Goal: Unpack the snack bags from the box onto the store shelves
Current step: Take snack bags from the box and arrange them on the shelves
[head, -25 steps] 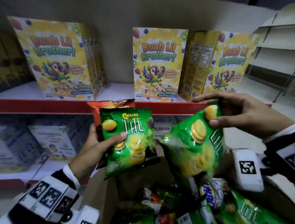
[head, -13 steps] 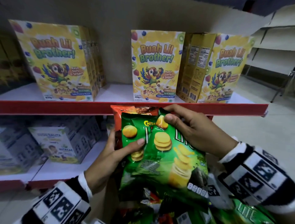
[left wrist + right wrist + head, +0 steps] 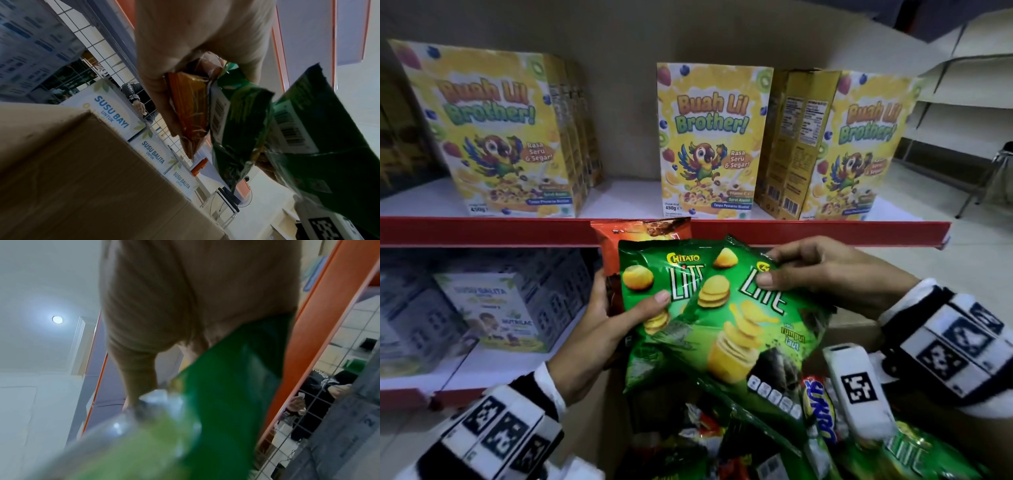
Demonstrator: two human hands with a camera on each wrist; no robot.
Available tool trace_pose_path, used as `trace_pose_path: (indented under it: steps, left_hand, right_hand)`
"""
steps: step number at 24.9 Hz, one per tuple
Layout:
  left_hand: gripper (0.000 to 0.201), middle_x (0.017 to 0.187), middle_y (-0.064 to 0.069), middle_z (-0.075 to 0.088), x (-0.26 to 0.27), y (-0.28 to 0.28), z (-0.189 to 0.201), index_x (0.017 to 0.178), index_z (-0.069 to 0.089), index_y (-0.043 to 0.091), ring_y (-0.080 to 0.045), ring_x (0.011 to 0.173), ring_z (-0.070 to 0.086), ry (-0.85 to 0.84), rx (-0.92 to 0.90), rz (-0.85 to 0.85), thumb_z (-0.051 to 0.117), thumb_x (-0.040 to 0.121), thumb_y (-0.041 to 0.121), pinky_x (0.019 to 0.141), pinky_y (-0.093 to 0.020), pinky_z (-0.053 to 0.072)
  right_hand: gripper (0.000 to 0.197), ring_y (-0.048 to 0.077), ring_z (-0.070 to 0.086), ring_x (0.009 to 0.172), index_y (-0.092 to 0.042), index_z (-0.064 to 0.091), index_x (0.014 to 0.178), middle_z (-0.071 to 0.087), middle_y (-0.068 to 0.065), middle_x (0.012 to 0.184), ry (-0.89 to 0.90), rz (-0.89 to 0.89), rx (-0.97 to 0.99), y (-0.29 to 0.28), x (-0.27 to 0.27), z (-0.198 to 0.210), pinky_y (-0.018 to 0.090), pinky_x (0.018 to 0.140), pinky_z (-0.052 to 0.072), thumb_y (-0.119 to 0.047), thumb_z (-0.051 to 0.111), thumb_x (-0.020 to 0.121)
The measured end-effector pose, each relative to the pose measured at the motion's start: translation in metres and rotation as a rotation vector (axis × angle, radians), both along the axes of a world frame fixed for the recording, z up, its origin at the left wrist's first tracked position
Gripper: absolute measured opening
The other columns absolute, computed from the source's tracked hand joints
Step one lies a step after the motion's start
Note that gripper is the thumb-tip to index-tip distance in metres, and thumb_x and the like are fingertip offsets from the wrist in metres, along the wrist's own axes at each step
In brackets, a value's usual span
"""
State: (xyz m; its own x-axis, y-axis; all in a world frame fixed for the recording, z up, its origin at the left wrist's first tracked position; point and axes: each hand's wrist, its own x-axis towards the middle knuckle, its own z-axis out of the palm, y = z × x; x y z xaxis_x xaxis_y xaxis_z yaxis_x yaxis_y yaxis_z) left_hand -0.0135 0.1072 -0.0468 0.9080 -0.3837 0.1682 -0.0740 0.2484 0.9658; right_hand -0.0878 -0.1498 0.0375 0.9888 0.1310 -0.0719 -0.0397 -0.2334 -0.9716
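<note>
My left hand point(image 3: 619, 308) grips a stack of two snack bags below the red shelf edge: an orange-red bag point(image 3: 640, 229) behind and a green Chitato Lite bag point(image 3: 654, 260) in front, thumb across it. In the left wrist view the orange-red bag point(image 3: 191, 110) and that green bag point(image 3: 236, 113) sit between my fingers. My right hand point(image 3: 815, 270) pinches the top of a second green Lite bag point(image 3: 750, 329), which overlaps the first one. The right wrist view shows this second green bag point(image 3: 226, 386) blurred under my palm. The open cardboard box point(image 3: 852, 329) below holds several more snack bags point(image 3: 914, 452).
Yellow cereal boxes point(image 3: 709, 144) stand on the upper white shelf with the red front edge point(image 3: 482, 229), with gaps between the groups. Pale milk-powder boxes point(image 3: 500, 308) fill the lower shelf at left. Bare floor and other shelving point(image 3: 969, 85) lie to the right.
My right hand carried the second green bag leftward and laid it against the stack in my left hand. The left hand rose slightly toward the shelf edge, still gripping its bags.
</note>
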Motion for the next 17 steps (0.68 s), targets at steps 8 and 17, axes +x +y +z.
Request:
trace_pose_path:
  steps: [8,17]
  left_hand:
    - [0.079,0.119,0.003,0.066,0.000,-0.004,0.001,0.125,0.046,0.030,-0.014,0.102,0.067,-0.009,-0.034,0.052,0.079,0.054,0.035,0.083,-0.034,0.053]
    - [0.064,0.124,-0.002,0.062,0.002,-0.004,0.005,0.122,0.046,0.031,-0.021,0.111,0.062,-0.045,-0.024,0.094,0.069,0.062,0.029,0.095,-0.043,0.050]
  right_hand:
    - [0.020,0.008,0.067,0.089,-0.020,0.062,0.105,0.072,-0.005,0.096,-0.339,-0.048,-0.107,-0.007,0.004,-0.014,0.021,0.073,0.052,-0.022,0.059,0.085]
    - [0.087,0.027,0.065,0.107,-0.027,0.047,0.132,0.067,0.013,0.119,-0.136,0.067,0.105,-0.020,-0.002,-0.009,0.039,0.085,0.056,0.006,0.080,0.058]
